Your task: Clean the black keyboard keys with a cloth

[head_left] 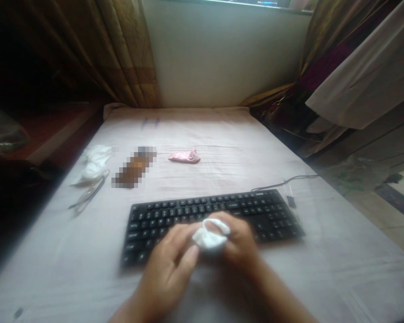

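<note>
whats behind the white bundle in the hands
Behind the white bundle is the black keyboard, its upper key rows partly visible; farther back lies a pink cloth. Keyboard parts covered by the bundle, left hand and right hand can't be seen.

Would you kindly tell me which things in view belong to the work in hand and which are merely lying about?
Part of the work:
white crumpled piece, held by the left hand and right hand
black keyboard, beneath the hands, so probably involved

Lying about, it seems:
pink cloth
white bundle
blurred thin item beside the bundle
pixelated brown item
</note>
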`<act>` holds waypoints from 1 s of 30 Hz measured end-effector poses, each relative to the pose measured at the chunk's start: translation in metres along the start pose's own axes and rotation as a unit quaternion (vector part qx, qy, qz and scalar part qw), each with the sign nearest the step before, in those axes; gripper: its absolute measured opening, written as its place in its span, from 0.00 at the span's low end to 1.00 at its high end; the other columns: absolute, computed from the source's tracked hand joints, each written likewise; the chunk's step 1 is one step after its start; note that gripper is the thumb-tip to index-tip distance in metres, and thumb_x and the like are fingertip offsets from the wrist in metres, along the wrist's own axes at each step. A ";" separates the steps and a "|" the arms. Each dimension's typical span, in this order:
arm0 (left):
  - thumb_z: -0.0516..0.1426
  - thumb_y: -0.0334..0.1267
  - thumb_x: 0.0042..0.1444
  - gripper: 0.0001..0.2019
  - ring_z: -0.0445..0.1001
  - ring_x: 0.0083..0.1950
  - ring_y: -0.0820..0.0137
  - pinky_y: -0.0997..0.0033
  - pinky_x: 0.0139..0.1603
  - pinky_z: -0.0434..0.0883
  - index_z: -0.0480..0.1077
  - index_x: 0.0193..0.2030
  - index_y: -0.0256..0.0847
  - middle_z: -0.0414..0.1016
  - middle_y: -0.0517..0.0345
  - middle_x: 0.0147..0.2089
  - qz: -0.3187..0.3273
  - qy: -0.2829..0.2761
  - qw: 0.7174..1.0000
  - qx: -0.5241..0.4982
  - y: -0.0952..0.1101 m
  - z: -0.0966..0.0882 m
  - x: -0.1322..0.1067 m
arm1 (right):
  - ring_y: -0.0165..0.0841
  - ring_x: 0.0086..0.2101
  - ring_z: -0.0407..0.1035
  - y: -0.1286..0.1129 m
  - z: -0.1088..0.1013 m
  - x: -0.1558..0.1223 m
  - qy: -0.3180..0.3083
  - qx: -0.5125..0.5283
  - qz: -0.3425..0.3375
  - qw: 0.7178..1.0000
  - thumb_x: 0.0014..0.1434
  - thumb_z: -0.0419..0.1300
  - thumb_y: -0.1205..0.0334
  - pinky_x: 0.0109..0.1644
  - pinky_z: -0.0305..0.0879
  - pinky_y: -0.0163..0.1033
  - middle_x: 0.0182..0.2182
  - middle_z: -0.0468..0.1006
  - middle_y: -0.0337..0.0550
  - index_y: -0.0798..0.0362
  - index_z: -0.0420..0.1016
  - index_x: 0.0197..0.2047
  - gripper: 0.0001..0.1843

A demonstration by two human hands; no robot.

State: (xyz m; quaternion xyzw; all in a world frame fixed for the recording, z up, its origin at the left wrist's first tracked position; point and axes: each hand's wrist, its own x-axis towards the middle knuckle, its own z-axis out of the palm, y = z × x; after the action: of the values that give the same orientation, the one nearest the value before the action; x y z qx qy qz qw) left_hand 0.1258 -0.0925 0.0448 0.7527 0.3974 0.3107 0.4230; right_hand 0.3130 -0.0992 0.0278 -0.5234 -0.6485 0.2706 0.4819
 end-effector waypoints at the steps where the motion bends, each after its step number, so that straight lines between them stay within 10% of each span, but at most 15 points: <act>1: 0.51 0.43 0.66 0.16 0.76 0.52 0.65 0.68 0.53 0.73 0.73 0.56 0.48 0.78 0.52 0.53 -0.008 0.005 1.000 -0.009 0.002 0.000 0.000 | 0.28 0.22 0.71 0.001 0.003 -0.002 0.014 0.006 0.012 1.000 0.62 0.59 0.60 0.26 0.66 0.30 0.23 0.77 0.36 0.51 0.74 0.33 0.06; 10: 0.58 0.48 0.60 0.11 0.77 0.37 0.70 0.74 0.38 0.75 0.74 0.40 0.44 0.79 0.59 0.37 -0.105 0.111 0.988 -0.029 -0.007 0.006 -0.005 | 0.31 0.32 0.76 -0.015 0.005 -0.003 -0.005 0.065 -0.100 0.993 0.64 0.59 0.64 0.36 0.72 0.33 0.32 0.82 0.41 0.50 0.78 0.43 0.07; 15: 0.59 0.48 0.59 0.15 0.80 0.42 0.68 0.72 0.41 0.76 0.72 0.50 0.45 0.80 0.57 0.43 -0.116 0.179 0.977 0.015 -0.014 0.009 -0.008 | 0.33 0.37 0.75 -0.019 0.006 -0.003 -0.008 0.059 -0.102 0.993 0.67 0.54 0.62 0.40 0.74 0.36 0.37 0.78 0.46 0.50 0.80 0.48 0.14; 22: 0.57 0.39 0.61 0.15 0.80 0.50 0.66 0.72 0.47 0.77 0.71 0.55 0.48 0.80 0.54 0.51 0.009 0.143 0.989 0.031 0.000 0.020 -0.012 | 0.29 0.29 0.72 -0.014 0.015 -0.006 0.097 0.056 -0.059 0.992 0.60 0.64 0.68 0.32 0.71 0.32 0.30 0.78 0.38 0.49 0.77 0.42 0.08; 26: 0.58 0.43 0.60 0.11 0.80 0.38 0.68 0.72 0.39 0.78 0.75 0.48 0.46 0.82 0.57 0.40 -0.028 0.137 0.990 0.012 0.003 0.019 -0.010 | 0.29 0.27 0.70 -0.016 0.014 -0.007 0.099 0.041 -0.063 0.992 0.61 0.63 0.67 0.30 0.70 0.33 0.27 0.74 0.37 0.50 0.76 0.34 0.03; 30: 0.60 0.47 0.59 0.11 0.77 0.30 0.71 0.74 0.33 0.76 0.76 0.41 0.45 0.80 0.61 0.33 -0.084 0.164 0.982 -0.029 -0.003 0.016 -0.009 | 0.35 0.40 0.75 -0.019 0.017 -0.011 0.070 -0.018 -0.152 0.986 0.67 0.57 0.62 0.42 0.76 0.39 0.41 0.77 0.47 0.48 0.78 0.49 0.11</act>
State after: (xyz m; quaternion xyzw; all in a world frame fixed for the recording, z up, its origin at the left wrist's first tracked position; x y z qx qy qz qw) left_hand 0.1332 -0.1054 0.0344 0.6431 0.5142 0.4044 0.3981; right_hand 0.2897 -0.1128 0.0338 -0.4445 -0.6901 0.1455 0.5523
